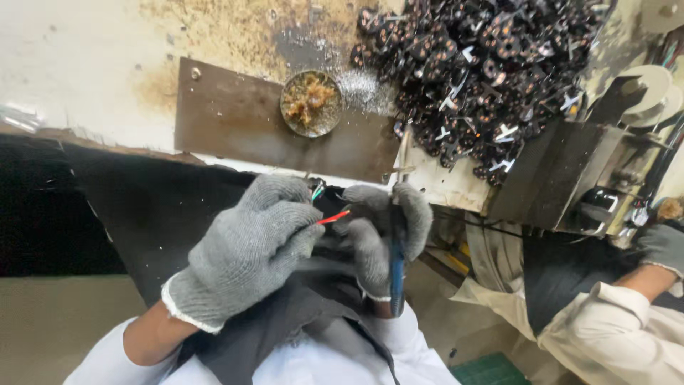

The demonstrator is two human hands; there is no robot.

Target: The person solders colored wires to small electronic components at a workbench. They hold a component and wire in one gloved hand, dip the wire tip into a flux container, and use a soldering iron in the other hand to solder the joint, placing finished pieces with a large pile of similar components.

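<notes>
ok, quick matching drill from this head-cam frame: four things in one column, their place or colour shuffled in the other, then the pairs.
Things
1. pile of dark small parts
2. round dish of brownish paste
3. red wire
4. blue-handled tool

Place or colour
A. on the brown metal plate
B. gripped in the right hand
C. between the two gloved hands, beside the left hand
D. heaped at the top right of the bench

Pairs: 1-D, 2-A, 3-C, 4-B
</notes>
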